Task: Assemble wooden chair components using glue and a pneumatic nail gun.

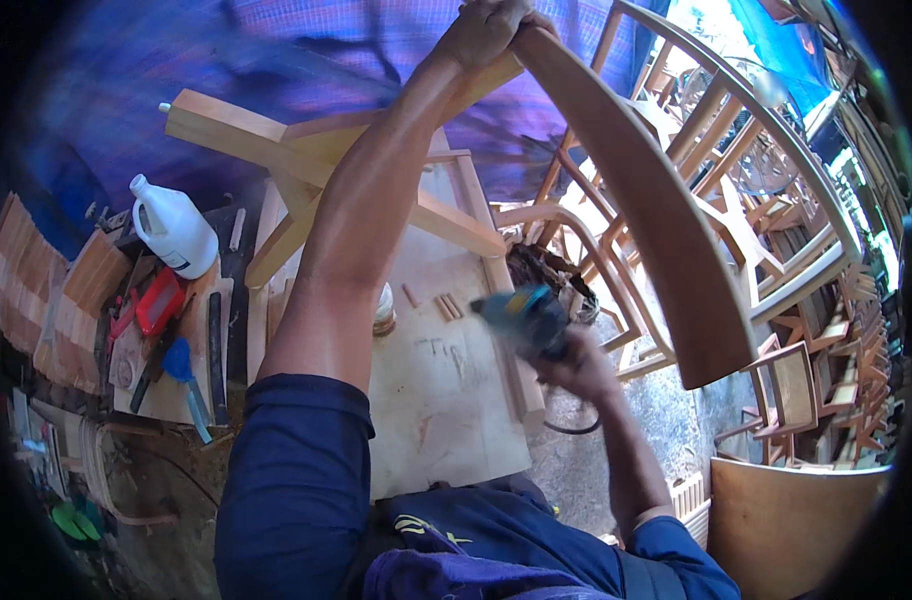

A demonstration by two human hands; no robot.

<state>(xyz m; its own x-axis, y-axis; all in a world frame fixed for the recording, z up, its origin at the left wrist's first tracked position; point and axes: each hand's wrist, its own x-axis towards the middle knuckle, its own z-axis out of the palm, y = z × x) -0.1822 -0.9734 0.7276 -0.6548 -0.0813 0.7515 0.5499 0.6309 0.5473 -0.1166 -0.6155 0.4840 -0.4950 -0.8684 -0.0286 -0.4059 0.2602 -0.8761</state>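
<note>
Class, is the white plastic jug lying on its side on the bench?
No, the white jug stands upright, cap on top, at the bench's left.

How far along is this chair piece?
Done: the curved wooden piece is already cut and shaped, and wooden legs are joined into a frame on the workbench. In hand: the left hand lifts the curved piece by its top end, and the right hand holds a blurred teal power tool below it. Left: the curved piece is not yet fixed to the frame.
</note>
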